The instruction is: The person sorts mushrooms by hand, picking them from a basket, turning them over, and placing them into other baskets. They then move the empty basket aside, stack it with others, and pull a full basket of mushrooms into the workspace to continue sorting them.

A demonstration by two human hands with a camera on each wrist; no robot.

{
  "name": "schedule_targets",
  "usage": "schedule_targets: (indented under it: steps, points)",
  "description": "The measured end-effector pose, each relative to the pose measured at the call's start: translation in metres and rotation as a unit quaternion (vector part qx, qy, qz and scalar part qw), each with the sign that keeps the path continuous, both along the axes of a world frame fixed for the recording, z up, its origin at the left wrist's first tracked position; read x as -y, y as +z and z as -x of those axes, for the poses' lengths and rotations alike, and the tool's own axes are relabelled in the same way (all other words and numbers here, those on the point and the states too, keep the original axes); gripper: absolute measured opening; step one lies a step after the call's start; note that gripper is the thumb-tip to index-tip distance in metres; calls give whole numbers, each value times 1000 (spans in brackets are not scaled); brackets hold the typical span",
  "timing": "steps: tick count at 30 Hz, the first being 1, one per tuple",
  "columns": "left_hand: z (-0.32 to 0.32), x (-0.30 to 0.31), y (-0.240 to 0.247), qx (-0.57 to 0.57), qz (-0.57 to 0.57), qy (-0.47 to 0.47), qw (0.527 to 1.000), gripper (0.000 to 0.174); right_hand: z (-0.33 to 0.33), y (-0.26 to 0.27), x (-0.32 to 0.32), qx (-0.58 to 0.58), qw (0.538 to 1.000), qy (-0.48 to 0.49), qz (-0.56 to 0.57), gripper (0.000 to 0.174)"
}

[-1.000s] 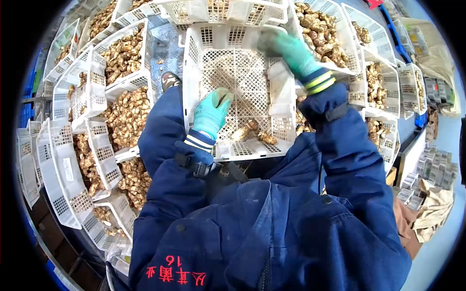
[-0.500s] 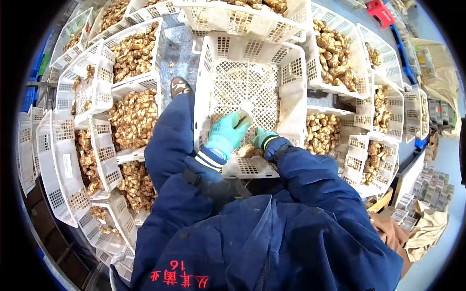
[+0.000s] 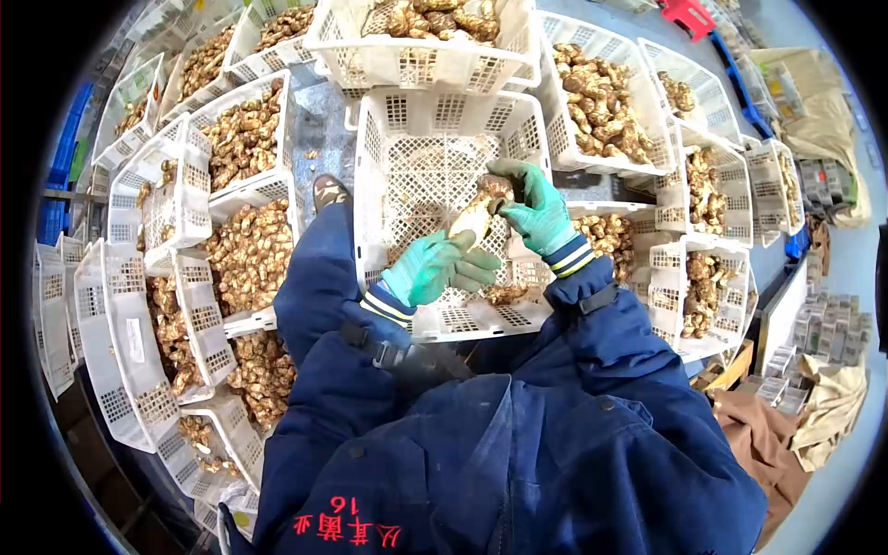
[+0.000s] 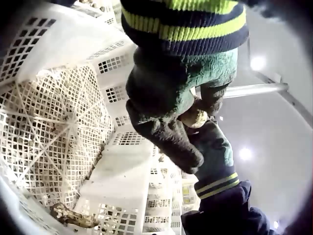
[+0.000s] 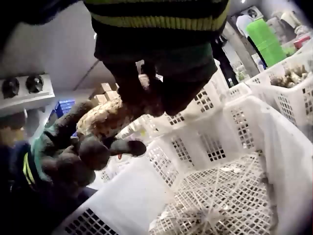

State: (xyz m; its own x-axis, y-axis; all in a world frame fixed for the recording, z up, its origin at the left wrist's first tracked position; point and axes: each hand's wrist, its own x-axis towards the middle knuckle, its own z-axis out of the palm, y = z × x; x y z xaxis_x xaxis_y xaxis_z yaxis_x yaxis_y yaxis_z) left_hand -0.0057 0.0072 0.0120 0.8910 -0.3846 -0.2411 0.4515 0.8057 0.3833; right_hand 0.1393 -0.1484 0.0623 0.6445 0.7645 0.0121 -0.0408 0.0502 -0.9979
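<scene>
Both hands wear green work gloves and hold one thick mushroom (image 3: 472, 222) over the white plastic crate (image 3: 368, 185) in front of the body. The right hand (image 3: 536, 211) pinches its brown upper end between thumb and fingers. Lower down, the left hand (image 3: 431, 268) has its fingers around the pale end. In the right wrist view, the mottled mushroom (image 5: 104, 117) spans the two gloves. The left wrist view shows only a small part of the mushroom (image 4: 194, 118) between them. Another mushroom (image 3: 505, 294) lies on the crate floor at the near side.
A mushroom-filled crate (image 3: 421, 63) stands higher at the far end. More crates of mushrooms line the left side (image 3: 250, 242) and the right side (image 3: 606, 102). A shoe (image 3: 331, 191) shows left of the middle crate. Cloths (image 3: 828, 412) lie at the far right.
The right hand swept from the crate's far right side down to its near end, then rose with a mushroom. The left hand came to the mushroom's lower end. Mushrooms now show in the far crate.
</scene>
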Motion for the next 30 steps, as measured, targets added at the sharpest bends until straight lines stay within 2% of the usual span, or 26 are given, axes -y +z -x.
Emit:
schedule_targets:
  steps: [1,3,4,6,8,9,10,11,12,13,14,15,16,17,18,19,20,21,22,23,24,26,27,28,29,30]
  points:
    - [2,0,0,21,-45,37,998,36,2,-1,-2,52,998,-21,-27,61]
    - [4,3,10,15,-117,66,991,35,17,22,-8,-54,994,-83,-52,67]
    - [7,5,15,36,-128,93,987,37,17,7,-5,-130,986,-86,-63,74]
    - [7,7,19,28,-152,85,984,36,37,-3,-2,-310,947,-20,-80,55]
    - [8,7,25,20,-158,64,985,35,51,3,-3,-386,921,31,-46,37]
    - [10,5,29,15,-154,47,987,34,58,20,-9,-374,926,39,-26,31]
    - [12,4,26,5,-151,44,988,32,60,12,-20,-336,941,-35,-37,24]
    - [13,3,20,-3,-149,43,988,30,57,-6,-20,-296,953,-55,-17,24]
    - [15,6,7,10,-155,95,983,26,52,-29,-18,-255,964,-74,3,25]
    - [13,5,8,-9,-96,94,991,23,49,-40,-19,-214,972,-94,23,25]
    - [12,3,10,-29,-38,93,995,20,59,4,-27,-228,969,-92,-10,26]
    - [8,0,-15,5,122,50,991,23,51,5,-25,-85,985,-67,131,27]
    - [7,-6,-39,-4,171,23,985,24,41,8,-25,-63,980,-68,176,31]
    - [7,-7,-31,-24,86,64,994,27,29,24,-30,-42,972,-69,222,36]
    - [7,-8,-21,-49,-4,98,994,31,10,36,-35,-7,983,-46,176,36]
    - [9,-4,6,-84,-226,191,951,34,-14,29,-42,-72,988,-63,123,36]
    - [0,2,-31,-113,-165,273,941,39,-40,48,-48,111,974,-1,196,36]
    - [-2,4,-38,-94,-106,294,945,39,-79,25,-63,75,995,21,68,37]
    - [-3,2,-26,-143,-22,304,942,38,-88,59,-83,-114,991,-11,68,41]
    - [-4,0,-14,-194,64,311,928,37,-101,73,-103,-123,990,-57,46,50]
    - [0,-3,-24,-59,-126,280,950,36,-117,72,-120,-158,984,-78,-5,58]
    - [2,-4,-43,-98,-84,301,945,35,-144,80,-117,-154,982,55,-91,50]
    - [-2,-9,-52,-114,-38,304,945,36,-140,80,-119,-186,982,5,-23,65]
    - [4,-6,-75,-41,-178,301,936,36,-132,74,-110,-108,994,11,-20,50]
    - [-2,-12,-17,-166,-64,319,931,36,-121,68,-94,-29,999,15,-17,37]
    - [2,-11,-21,-86,-157,315,932,36,-112,40,-71,235,954,100,158,34]
